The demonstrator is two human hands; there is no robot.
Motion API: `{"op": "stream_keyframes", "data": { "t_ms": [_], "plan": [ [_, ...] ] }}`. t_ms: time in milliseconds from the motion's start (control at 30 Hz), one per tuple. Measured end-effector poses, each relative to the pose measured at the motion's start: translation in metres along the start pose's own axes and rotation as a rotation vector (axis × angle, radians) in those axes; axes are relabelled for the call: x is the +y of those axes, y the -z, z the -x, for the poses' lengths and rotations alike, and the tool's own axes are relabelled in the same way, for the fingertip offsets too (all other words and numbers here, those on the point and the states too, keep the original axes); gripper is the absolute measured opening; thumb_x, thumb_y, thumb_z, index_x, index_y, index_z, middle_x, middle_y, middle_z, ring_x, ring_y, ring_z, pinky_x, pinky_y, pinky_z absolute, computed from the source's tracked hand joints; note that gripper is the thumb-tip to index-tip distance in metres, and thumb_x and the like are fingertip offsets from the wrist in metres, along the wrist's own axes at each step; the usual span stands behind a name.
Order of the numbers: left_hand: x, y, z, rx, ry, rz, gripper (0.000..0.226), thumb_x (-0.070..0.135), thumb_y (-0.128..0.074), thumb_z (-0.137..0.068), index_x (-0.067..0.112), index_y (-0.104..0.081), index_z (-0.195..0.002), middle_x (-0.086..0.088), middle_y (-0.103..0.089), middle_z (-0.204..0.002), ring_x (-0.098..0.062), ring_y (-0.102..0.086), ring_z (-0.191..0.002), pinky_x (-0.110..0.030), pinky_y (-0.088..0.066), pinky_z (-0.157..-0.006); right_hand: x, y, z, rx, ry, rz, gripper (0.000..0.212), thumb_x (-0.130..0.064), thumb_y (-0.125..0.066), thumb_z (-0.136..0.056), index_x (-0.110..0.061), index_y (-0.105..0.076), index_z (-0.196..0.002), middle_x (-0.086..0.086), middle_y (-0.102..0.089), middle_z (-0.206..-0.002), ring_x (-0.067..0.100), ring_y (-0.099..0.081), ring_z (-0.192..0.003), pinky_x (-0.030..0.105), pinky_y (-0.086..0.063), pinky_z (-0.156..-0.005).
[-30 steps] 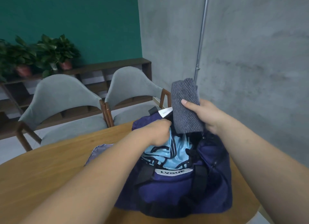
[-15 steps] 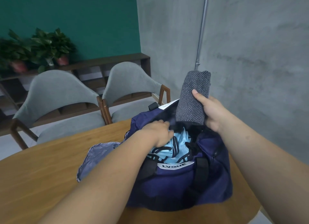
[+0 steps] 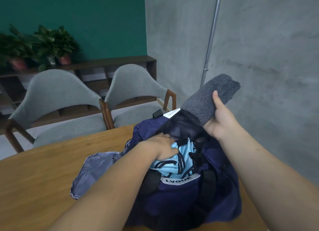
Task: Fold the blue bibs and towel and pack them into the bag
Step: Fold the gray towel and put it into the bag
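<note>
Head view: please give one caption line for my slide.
Right hand holds a grey towel at the mouth of the open navy bag while left hand touches blue bibs inside.

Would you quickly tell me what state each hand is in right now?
Left hand: open, pressing the bibs in the bag.
Right hand: closed, gripping the towel.

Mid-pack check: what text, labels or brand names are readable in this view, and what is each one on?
"LVOUE": on the white patch on the near side of the navy bag.
The white tag at the bag's far rim: printed lines, too small to read.
On the light blue bibs and the grey towel: dark stripes only, no lettering readable.
</note>
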State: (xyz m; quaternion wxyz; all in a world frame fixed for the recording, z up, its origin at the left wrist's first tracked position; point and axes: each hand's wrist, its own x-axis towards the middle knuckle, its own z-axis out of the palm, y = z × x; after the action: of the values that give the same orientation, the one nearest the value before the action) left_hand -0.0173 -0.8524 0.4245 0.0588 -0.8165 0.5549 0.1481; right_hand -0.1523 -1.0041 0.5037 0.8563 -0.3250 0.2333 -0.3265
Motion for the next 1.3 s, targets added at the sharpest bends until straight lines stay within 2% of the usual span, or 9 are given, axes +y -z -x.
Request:
{"op": "stream_keyframes", "data": {
  "t_ms": [133,233,333,467,700,933,1033,1167,1300],
  "plan": [
    [-0.001,-0.009,0.012,0.002,-0.005,-0.014,0.065,0.051,-0.034,-0.107,0.015,-0.033,-0.161,-0.012,-0.036,-0.162,-0.034,-0.031,-0.148,-0.045,-0.028,-0.119,0.005,-0.027,0.002,0.018,-0.031,-0.056,0.05,-0.051,-0.065,-0.099,-0.011,-0.068,-0.129,0.013,-0.078,-0.116,0.035,-0.076,-0.105,0.057,-0.054,-0.103],
    [-0.002,-0.004,0.017,0.16,-0.021,0.039,0.068,0.048,-0.042,-0.104,0.016,-0.025,-0.162,-0.012,-0.024,-0.163,-0.035,-0.031,-0.148,-0.045,-0.032,-0.121,0.016,-0.036,0.001,0.055,-0.056,-0.015,0.051,-0.054,-0.065,-0.098,-0.013,-0.068,-0.128,0.012,-0.079,-0.109,0.034,-0.078,-0.098,0.056,-0.06,-0.094],
    [0.005,0.005,0.013,0.394,-0.077,0.065,0.079,0.037,-0.051,-0.102,0.012,-0.012,-0.166,-0.01,-0.011,-0.168,-0.033,-0.025,-0.151,-0.042,-0.027,-0.126,0.019,-0.034,0.0,0.077,-0.082,-0.004,0.054,-0.059,-0.064,-0.097,-0.013,-0.067,-0.127,0.013,-0.08,-0.107,0.036,-0.078,-0.095,0.056,-0.06,-0.093],
    [0.014,0.013,0.007,0.403,-0.042,-0.078,0.089,0.03,-0.059,-0.099,0.005,-0.006,-0.166,-0.014,-0.012,-0.169,-0.031,-0.018,-0.154,-0.037,-0.015,-0.127,0.013,-0.027,0.001,0.086,-0.111,-0.022,0.055,-0.059,-0.063,-0.097,-0.012,-0.068,-0.124,0.013,-0.08,-0.106,0.037,-0.078,-0.095,0.055,-0.06,-0.092],
    [0.031,0.018,0.009,0.346,0.064,-0.232,0.046,0.027,-0.056,-0.103,0.005,-0.05,-0.143,-0.016,-0.049,-0.144,-0.031,-0.037,-0.138,-0.038,-0.023,-0.121,0.002,-0.025,0.004,0.056,-0.099,-0.005,0.047,-0.054,-0.065,-0.098,-0.012,-0.07,-0.118,0.014,-0.08,-0.105,0.036,-0.076,-0.102,0.058,-0.056,-0.099],
    [0.026,-0.009,0.028,0.352,0.002,-0.056,0.048,-0.001,-0.06,-0.092,0.008,-0.049,-0.138,-0.013,-0.053,-0.135,-0.031,-0.052,-0.127,-0.038,-0.046,-0.103,0.019,-0.011,-0.006,0.025,0.078,0.105,0.056,-0.047,-0.076,-0.093,-0.016,-0.063,-0.137,0.006,-0.077,-0.12,0.028,-0.076,-0.108,0.053,-0.058,-0.099],
    [0.017,-0.006,0.033,0.352,0.039,0.027,0.041,0.002,-0.059,-0.094,0.008,-0.053,-0.134,-0.013,-0.052,-0.133,-0.03,-0.052,-0.127,-0.034,-0.044,-0.106,0.039,0.005,0.003,-0.071,0.302,0.382,0.045,-0.042,-0.077,-0.093,-0.021,-0.065,-0.131,-0.003,-0.076,-0.124,0.018,-0.072,-0.115,0.044,-0.056,-0.103],
    [0.014,0.0,0.044,0.291,0.103,0.049,0.043,0.022,-0.052,-0.102,0.018,-0.049,-0.144,-0.012,-0.048,-0.135,-0.033,-0.047,-0.13,-0.041,-0.044,-0.104,0.053,0.026,0.009,-0.237,0.582,0.962,0.027,-0.03,-0.084,-0.089,-0.028,-0.07,-0.112,-0.011,-0.078,-0.109,0.005,-0.072,-0.105,0.027,-0.058,-0.089],
    [0.008,0.006,0.054,0.234,0.109,0.077,0.055,0.04,-0.052,-0.1,0.039,-0.043,-0.154,-0.011,-0.04,-0.147,-0.035,-0.04,-0.139,-0.043,-0.036,-0.116,0.061,0.038,-0.005,-0.354,0.921,1.435,0.037,-0.022,-0.088,-0.085,-0.015,-0.072,-0.117,-0.002,-0.067,-0.114,0.014,-0.065,-0.106,0.037,-0.055,-0.09]
  ]
}}
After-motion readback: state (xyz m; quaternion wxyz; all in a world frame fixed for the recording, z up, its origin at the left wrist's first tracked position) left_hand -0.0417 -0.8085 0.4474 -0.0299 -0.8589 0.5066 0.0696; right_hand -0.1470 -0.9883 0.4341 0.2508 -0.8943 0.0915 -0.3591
